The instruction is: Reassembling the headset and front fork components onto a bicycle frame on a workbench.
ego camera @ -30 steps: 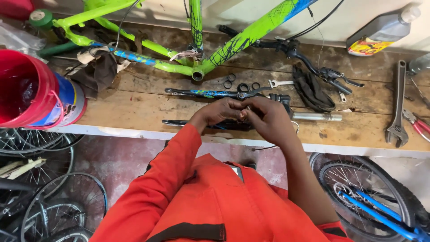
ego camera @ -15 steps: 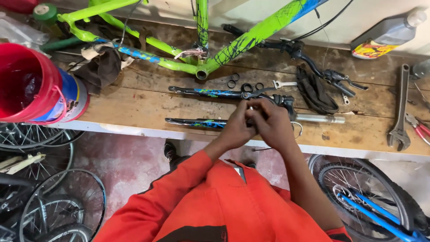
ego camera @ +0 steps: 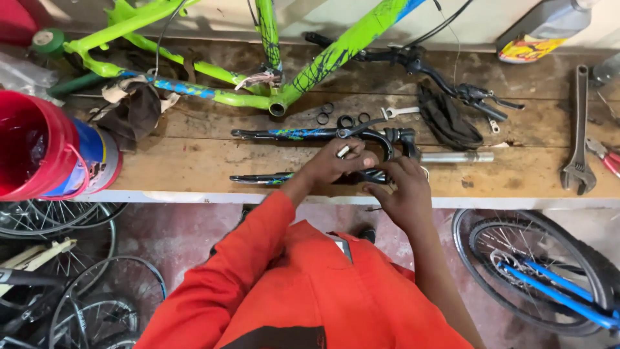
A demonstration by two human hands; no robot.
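- left hand point(ego camera: 336, 165) pinched a small silver part point(ego camera: 343, 151) above the black-and-blue bicycle fork point(ego camera: 310, 134) lying on the worn wooden bench point(ego camera: 194, 168).
- right hand point(ego camera: 403, 190) rested half-curled on the fork crown; what it held, hard to tell.

Both hands work at the crown of a black bicycle fork point(ego camera: 303, 134) lying flat on the wooden tabletop point(ego camera: 194, 165); the left hand point(ego camera: 336, 165) pinches a small pale part in its fingers point(ego camera: 352, 152), and the right hand point(ego camera: 403, 194) rests just beside it. A green bicycle frame point(ego camera: 213, 97) lies behind, a red bucket point(ego camera: 32, 152) at the left edge, and a large wrench point(ego camera: 578, 129) well to the right.
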